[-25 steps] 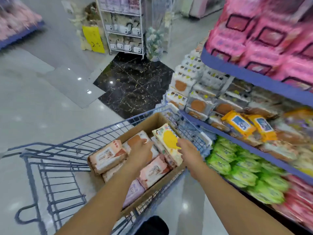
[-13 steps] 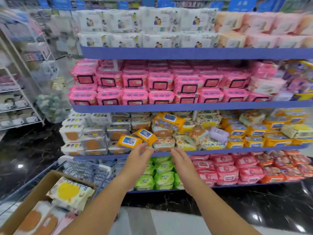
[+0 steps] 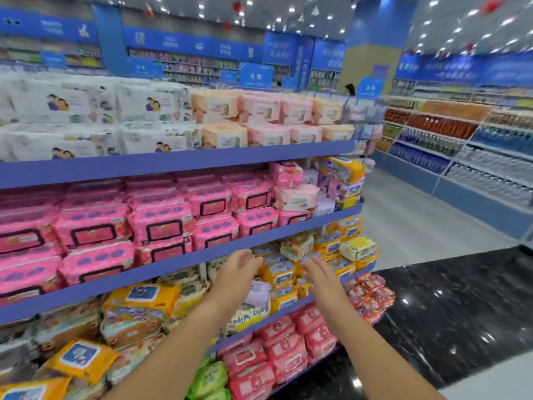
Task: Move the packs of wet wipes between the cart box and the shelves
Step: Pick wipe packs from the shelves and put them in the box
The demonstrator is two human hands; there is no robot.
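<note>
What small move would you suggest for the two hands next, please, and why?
Probably reach a little further and close both hands on the yellow plastic wet-wipe pack with a blue label: the left hand and right hand are open, empty and either side of it.

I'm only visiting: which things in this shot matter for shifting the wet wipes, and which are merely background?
Part of the job:
left hand and right hand, both empty, held out towards the yellow packs
pink packs
blue shelf rail

Just there:
bottle shelves across the aisle
blue wall signs
black floor
</note>
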